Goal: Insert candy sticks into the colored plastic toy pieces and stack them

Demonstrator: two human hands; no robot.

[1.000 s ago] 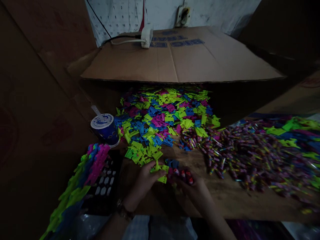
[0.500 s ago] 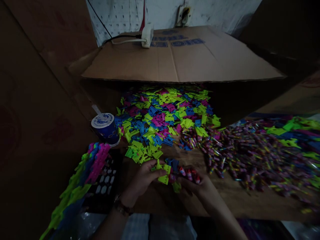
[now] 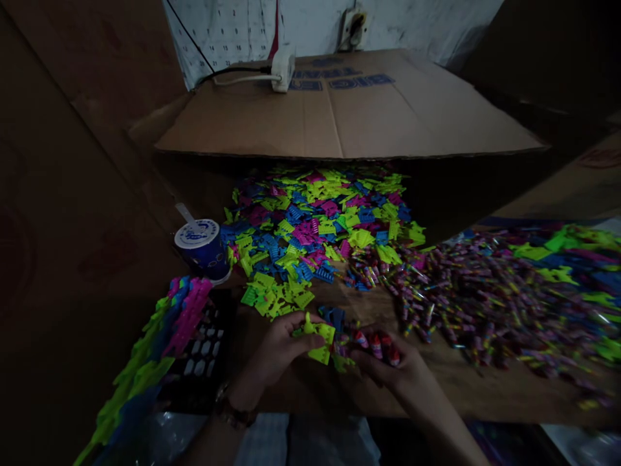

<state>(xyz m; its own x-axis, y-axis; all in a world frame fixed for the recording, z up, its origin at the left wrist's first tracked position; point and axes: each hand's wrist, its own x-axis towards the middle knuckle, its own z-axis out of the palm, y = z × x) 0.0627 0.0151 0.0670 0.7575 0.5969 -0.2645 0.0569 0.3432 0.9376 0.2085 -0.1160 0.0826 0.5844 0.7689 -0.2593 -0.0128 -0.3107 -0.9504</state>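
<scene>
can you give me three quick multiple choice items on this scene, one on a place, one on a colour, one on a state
1. Where does the blue cup stand?
A. left of the plastic pile
B. on the cardboard sheet
C. right of the candies

2. What colour is the piece in the left hand?
A. pink
B. neon green
C. blue

3. How is the right hand?
A. flat and open
B. out of view
C. curled around small wrapped candies

Answers:
1 A, it stands at the left edge of the plastic pile.
2 B, its fingers pinch a green piece.
3 C, red-tipped candies show in its fingers.
</scene>
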